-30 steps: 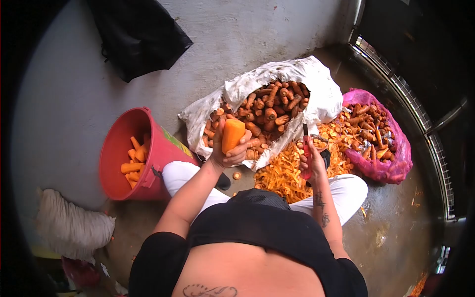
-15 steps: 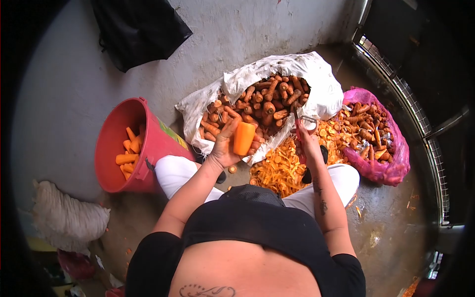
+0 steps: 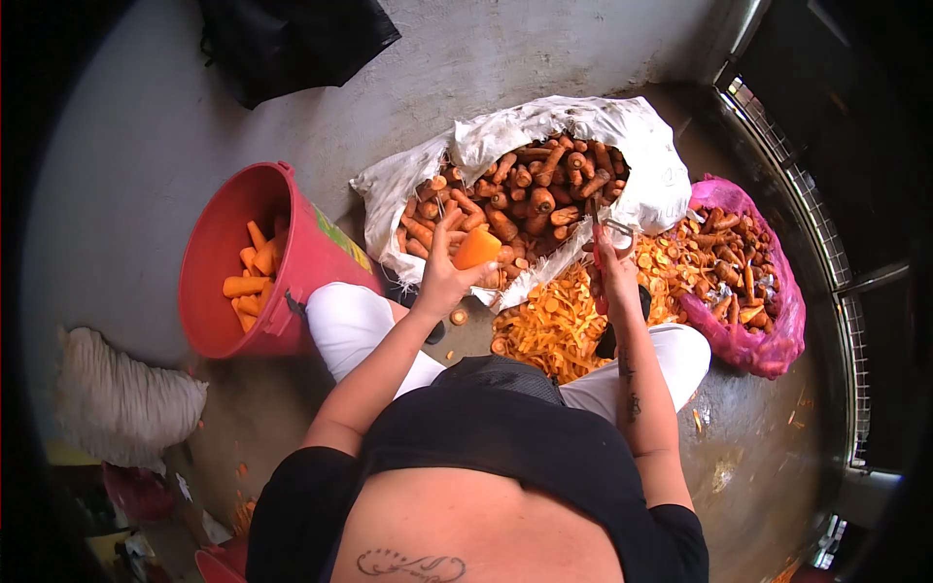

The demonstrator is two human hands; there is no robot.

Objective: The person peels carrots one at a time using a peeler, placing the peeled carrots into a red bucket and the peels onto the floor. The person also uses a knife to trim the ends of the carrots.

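Observation:
My left hand (image 3: 447,283) grips a thick peeled carrot (image 3: 477,249), bright orange and smooth, in front of the open white sack (image 3: 408,204) of unpeeled carrots (image 3: 541,200). Its fingers wrap the far side of the carrot, with the thumb on the near side. In my right hand (image 3: 619,282) are a red-handled knife (image 3: 597,225), blade pointing away from me, and a peeler (image 3: 619,229) with a metal loop head. That hand hovers over a heap of carrot peelings (image 3: 549,325), apart from the carrot.
A red bucket (image 3: 335,255) with peeled carrots (image 3: 255,277) stands at my left. To the right lies a pink plastic bag (image 3: 763,355) of carrot pieces. A rolled whitish sack (image 3: 126,398) is at the lower left. A black bag (image 3: 292,44) hangs on the wall, and a barred gate (image 3: 812,204) runs along the right.
My left hand has turned the peeled carrot, so less of its length shows. My right hand has shifted slightly to the right with the tools. The view has also moved a little.

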